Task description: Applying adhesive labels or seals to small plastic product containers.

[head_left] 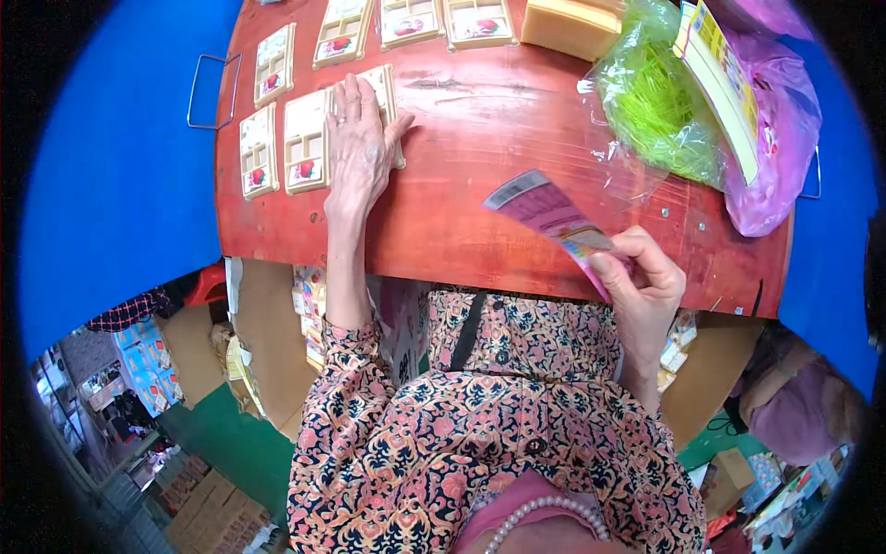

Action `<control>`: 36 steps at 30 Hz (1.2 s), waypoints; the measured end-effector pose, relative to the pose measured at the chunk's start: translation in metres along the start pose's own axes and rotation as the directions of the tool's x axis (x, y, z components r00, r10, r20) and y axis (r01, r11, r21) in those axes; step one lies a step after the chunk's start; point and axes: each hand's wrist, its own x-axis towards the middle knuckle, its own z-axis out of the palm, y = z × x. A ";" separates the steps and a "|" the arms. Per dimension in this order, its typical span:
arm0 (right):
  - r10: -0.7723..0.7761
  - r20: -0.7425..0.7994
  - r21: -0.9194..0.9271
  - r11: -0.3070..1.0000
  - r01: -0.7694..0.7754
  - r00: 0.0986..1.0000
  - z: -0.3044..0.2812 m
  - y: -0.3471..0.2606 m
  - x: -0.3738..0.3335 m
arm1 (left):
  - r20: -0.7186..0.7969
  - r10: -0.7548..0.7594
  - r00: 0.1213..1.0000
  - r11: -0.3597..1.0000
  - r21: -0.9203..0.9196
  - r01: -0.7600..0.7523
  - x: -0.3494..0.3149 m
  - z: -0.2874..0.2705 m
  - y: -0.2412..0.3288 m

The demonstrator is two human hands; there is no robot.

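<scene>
My left hand lies palm down at the table's left, fingers stretched over a small cream compartment tray that it partly hides. Left of my fingers is another such tray, with a red strawberry-like picture at its near end. My right hand pinches the lower end of a flat pink printed packet between thumb and fingers. The packet is raised near the table's front edge and slants up to the left.
More cream trays stand along the far left of the red table. At the far right are a yellow block, a clear bag of green shreds, a yellow printed card stack and a pink plastic bag. Cardboard boxes stand below.
</scene>
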 end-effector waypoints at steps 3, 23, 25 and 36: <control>0.010 0.015 -0.009 1.000 -0.010 1.000 0.003 0.009 -0.002 | 0.012 0.006 1.000 1.000 0.006 -0.006 -0.003 0.008 -0.001; 0.089 0.046 -0.130 0.988 -0.083 0.995 -0.009 0.020 0.011 | -0.211 0.105 0.972 0.768 -0.604 -0.214 -0.059 -0.027 0.084; 0.092 0.062 -0.090 0.992 -0.086 0.994 -0.001 0.021 0.019 | -0.128 0.016 0.992 0.560 -0.820 -0.115 -0.062 -0.037 0.083; 0.124 0.168 0.043 0.990 -0.132 0.978 0.049 0.032 0.026 | 0.339 -0.371 0.865 -0.100 -0.940 0.325 -0.068 -0.036 0.081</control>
